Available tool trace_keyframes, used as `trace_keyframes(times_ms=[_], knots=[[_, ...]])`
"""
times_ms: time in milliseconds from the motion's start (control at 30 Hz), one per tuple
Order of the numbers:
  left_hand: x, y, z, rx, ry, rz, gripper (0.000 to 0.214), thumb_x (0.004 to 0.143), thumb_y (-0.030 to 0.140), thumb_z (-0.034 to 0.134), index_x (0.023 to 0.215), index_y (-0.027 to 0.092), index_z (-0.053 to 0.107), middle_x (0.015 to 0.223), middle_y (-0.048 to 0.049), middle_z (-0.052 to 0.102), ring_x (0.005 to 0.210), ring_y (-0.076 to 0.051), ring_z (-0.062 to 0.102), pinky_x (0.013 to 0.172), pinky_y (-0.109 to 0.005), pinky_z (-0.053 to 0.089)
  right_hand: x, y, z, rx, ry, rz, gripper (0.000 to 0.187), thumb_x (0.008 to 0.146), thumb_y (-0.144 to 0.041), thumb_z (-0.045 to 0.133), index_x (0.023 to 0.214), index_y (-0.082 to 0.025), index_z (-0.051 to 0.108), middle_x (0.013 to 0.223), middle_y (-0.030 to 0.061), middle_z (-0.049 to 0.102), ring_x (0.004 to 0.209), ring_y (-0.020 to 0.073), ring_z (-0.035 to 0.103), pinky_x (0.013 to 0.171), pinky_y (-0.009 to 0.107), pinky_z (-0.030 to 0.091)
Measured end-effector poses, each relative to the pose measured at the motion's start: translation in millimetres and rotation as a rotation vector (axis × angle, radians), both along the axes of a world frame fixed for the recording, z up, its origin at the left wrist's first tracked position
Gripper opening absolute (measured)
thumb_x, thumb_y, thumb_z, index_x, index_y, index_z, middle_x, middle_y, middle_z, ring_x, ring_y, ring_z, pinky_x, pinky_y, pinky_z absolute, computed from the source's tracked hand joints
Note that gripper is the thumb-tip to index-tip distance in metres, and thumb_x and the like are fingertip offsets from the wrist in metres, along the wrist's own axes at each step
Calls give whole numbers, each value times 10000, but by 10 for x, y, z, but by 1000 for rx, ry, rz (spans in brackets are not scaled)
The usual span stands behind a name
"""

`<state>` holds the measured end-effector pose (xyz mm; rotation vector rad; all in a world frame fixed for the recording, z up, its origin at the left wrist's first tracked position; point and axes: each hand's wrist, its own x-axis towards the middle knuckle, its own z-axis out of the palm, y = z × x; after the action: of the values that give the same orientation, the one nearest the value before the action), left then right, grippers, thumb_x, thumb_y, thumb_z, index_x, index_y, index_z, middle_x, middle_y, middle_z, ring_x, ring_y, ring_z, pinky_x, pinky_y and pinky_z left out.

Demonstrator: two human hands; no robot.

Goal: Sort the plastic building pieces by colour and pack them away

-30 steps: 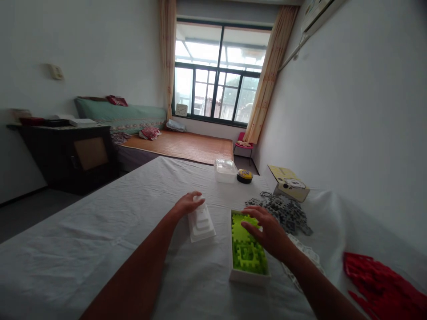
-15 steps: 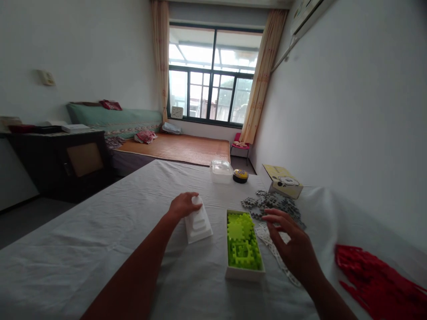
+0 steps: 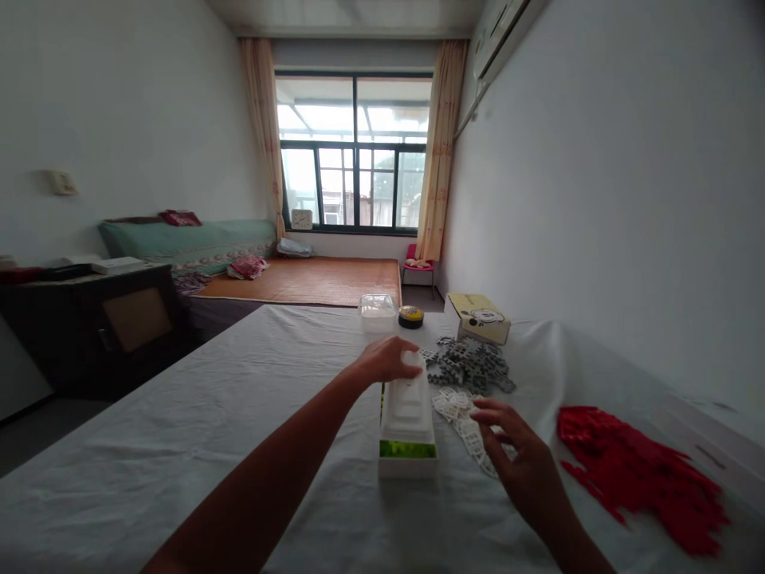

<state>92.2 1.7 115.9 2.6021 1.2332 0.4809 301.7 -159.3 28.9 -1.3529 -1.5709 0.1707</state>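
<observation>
My left hand (image 3: 388,360) grips the far end of a white moulded plastic tray (image 3: 409,414). The tray is over a white open box (image 3: 409,468) and covers most of it. Bright green notched pieces (image 3: 409,450) show inside at the near end, with a sliver along the left side. To the right, my right hand (image 3: 508,438) holds nothing, fingers bent and apart. It hovers beside a heap of white openwork pieces (image 3: 460,410), hiding part of it. Whether the tray touches the green pieces I cannot tell.
Grey notched pieces (image 3: 472,367) lie heaped behind the white ones, before a yellow box (image 3: 478,317). At the table's far edge stand a clear container (image 3: 378,313) and a round black-and-yellow tin (image 3: 411,316). Red pieces (image 3: 639,470) spread at right, near a white box (image 3: 711,446).
My left hand has carried the white tray rightward from the tablecloth to over the box of green pieces. My right hand stays open near the white pieces. The camera view has shifted.
</observation>
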Motion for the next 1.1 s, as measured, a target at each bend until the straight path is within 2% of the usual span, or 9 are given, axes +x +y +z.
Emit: trace_keyframes(times_ms=[167,433,800,967,1100], knots=[[74,-11,-111,-40,129,48,561,683,518,659,1184,266,645,1108,-61,700,1019,-260,641,857,-303,473,135,-150,-107,-46,28,1,190,867,-329,500,943,-239,650,1179,78,608,1054,208,599,751,299,567],[150,-108,-174,11,74,92,555,690,547,646,1181,288,648,1093,-48,706,1034,-278,636,858,-312,482,113,-168,-140,-69,65,40,202,869,-345,501,934,-234,656,1170,84,615,1034,221,613,734,314,579],[-15,-51,-223,-47,117,116,532,693,534,647,1161,281,658,1069,-52,714,1014,-272,644,847,-311,483,55,-152,-213,-119,94,79,196,873,-338,499,923,-237,659,1153,82,623,1030,214,616,738,305,575],[0,-30,-311,-70,83,80,555,728,551,622,1212,279,620,1169,-58,674,1091,-275,609,911,-332,461,-83,-122,-182,-169,66,145,221,875,-349,481,946,-234,657,1136,84,631,977,209,634,711,301,573],[-113,-36,-407,-51,-8,41,717,777,626,542,1349,197,484,1403,-109,483,1298,-273,430,1071,-358,329,-175,-79,-213,-234,45,189,332,853,-375,499,1139,-235,594,1160,97,622,867,196,652,692,322,576]])
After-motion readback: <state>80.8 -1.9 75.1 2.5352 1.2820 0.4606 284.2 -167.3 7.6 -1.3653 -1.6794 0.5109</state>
